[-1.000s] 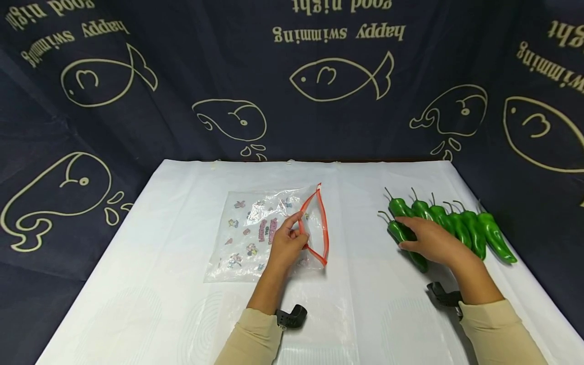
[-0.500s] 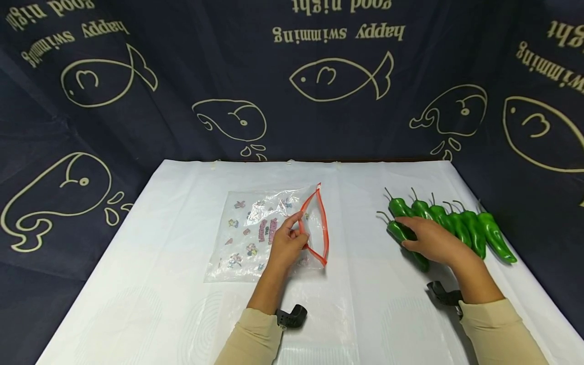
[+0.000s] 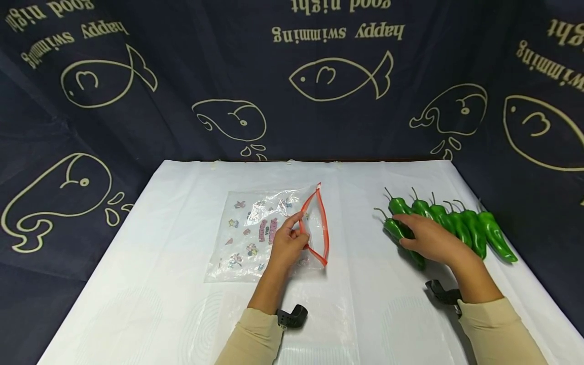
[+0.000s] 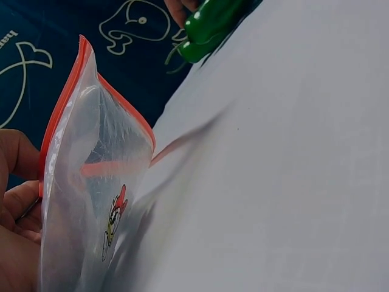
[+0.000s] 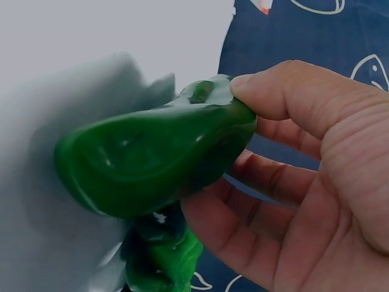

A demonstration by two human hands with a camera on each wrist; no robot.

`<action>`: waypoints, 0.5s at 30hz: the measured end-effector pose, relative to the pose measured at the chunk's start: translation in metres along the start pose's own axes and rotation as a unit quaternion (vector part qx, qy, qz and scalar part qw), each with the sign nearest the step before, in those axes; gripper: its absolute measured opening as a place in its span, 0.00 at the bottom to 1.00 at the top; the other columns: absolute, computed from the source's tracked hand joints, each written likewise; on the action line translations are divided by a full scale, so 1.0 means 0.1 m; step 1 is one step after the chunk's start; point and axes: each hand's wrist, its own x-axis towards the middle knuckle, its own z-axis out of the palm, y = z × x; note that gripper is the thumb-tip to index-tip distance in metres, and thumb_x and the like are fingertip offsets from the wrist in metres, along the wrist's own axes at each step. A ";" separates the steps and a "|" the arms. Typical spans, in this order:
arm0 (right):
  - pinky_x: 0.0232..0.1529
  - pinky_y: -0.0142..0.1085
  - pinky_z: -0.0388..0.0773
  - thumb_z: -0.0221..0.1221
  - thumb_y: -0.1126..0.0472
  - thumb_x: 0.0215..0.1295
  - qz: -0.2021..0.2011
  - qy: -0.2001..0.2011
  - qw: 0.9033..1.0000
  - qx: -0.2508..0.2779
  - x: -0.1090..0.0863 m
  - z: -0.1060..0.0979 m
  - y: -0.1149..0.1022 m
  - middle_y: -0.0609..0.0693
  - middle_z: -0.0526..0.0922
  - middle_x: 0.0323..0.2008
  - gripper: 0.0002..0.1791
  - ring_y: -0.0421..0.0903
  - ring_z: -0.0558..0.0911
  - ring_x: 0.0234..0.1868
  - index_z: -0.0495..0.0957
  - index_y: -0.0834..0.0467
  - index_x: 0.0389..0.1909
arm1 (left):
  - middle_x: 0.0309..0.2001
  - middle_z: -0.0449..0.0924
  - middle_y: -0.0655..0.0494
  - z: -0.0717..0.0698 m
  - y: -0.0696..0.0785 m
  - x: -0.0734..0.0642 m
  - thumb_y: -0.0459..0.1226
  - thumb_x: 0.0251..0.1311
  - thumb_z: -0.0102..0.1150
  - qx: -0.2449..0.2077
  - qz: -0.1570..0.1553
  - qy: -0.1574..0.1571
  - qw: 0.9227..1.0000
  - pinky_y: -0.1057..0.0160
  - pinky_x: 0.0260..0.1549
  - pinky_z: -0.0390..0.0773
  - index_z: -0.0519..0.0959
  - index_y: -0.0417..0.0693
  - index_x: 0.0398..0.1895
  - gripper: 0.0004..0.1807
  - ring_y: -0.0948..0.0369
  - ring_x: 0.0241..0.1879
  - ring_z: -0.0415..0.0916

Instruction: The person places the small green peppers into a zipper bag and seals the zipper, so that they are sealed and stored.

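A clear zip bag with cartoon prints lies on the white table, its red-edged mouth spread apart and facing right. My left hand pinches the near side of that mouth; the left wrist view shows the bag gaping, with the thumb and fingers at its red edge. At the right, my right hand holds a green pepper between thumb and fingers, its stem pointing to the upper left. In the right wrist view this pepper is large and glossy, with a shadow on the table beside it.
Several more green peppers lie in a row just right of my right hand, stems toward the back. A dark blue cloth with fish and whale drawings hangs behind the white table and along its sides.
The held pepper has shifted slightly up and to the left in my right hand. My left hand and the bag stay where they were.
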 end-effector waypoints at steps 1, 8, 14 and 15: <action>0.55 0.64 0.69 0.63 0.65 0.62 0.000 0.000 1.000 0.002 0.00 0.00 0.00 0.74 0.68 0.63 0.35 0.72 0.68 0.61 0.63 0.69 0.69 | 0.20 0.66 0.57 0.00 0.02 -0.01 0.20 0.54 0.54 -0.001 0.001 0.001 1.000 0.69 0.26 0.78 0.69 0.33 0.67 0.32 0.66 0.22 0.67; 0.52 0.62 0.72 0.65 0.64 0.62 -0.010 0.003 1.000 0.009 0.04 -0.03 -0.04 0.75 0.68 0.62 0.36 0.71 0.71 0.58 0.63 0.70 0.69 | 0.20 0.68 0.57 -0.01 0.02 -0.01 0.20 0.54 0.54 -0.003 -0.002 -0.001 1.000 0.69 0.26 0.78 0.69 0.33 0.67 0.32 0.66 0.23 0.69; 0.46 0.57 0.77 0.65 0.65 0.62 -0.022 0.010 1.000 0.012 0.08 -0.04 -0.07 0.75 0.69 0.61 0.36 0.64 0.78 0.50 0.63 0.70 0.69 | 0.20 0.68 0.57 -0.01 0.02 -0.01 0.20 0.55 0.54 -0.002 0.002 -0.009 1.000 0.70 0.27 0.79 0.69 0.33 0.67 0.32 0.66 0.23 0.70; 0.45 0.56 0.77 0.65 0.65 0.61 -0.025 0.013 1.000 0.011 0.09 -0.05 -0.07 0.74 0.70 0.61 0.36 0.62 0.79 0.48 0.63 0.70 0.69 | 0.20 0.68 0.57 -0.01 0.02 -0.02 0.20 0.55 0.54 -0.003 0.002 -0.010 1.000 0.70 0.27 0.78 0.69 0.33 0.67 0.32 0.66 0.23 0.70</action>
